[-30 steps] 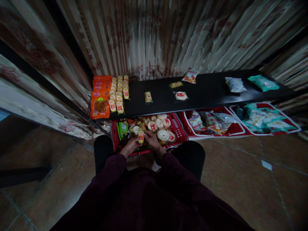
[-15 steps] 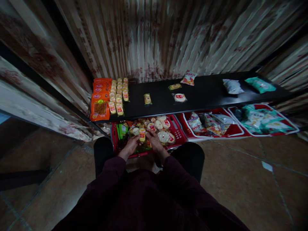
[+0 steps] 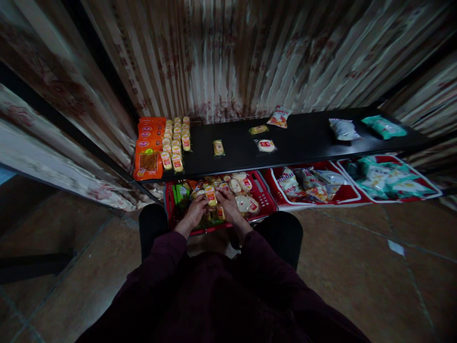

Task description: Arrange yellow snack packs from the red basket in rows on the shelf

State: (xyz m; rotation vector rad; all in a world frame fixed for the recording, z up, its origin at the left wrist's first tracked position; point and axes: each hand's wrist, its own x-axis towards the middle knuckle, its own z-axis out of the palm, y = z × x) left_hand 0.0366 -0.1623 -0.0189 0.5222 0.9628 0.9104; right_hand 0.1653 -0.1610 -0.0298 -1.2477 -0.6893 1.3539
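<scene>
1. Hands and held packet. The left hand (image 3: 196,209) and the right hand (image 3: 229,205) close from either side on a small yellow packet (image 3: 211,196), fingertips at its edges, printed face upward. The packet sits between them, just above the contents of a red basket (image 3: 267,196).

2. Handling. A light pinch at the wrapper's sides seems best, since the contents may crush under firm pressure. Leaving the printed face uncovered makes its orientation easy to check; keeping it clear of its neighbours should avoid snagging the film.

3. Pose. The forearms, in dark purple sleeves (image 3: 167,250), converge from the near side between the knees (image 3: 284,233). Backs of the hands face upward, fingers curl inward, and the wrists lie apart.

4. Basket. Right of the hands lie round packets (image 3: 243,204); to their left is a green packet (image 3: 182,194).

5. Shelf. Beyond and above, a black shelf (image 3: 235,155) carries orange bags (image 3: 148,162) at its left end, with rows of yellow packets (image 3: 177,163) beside them.
</scene>
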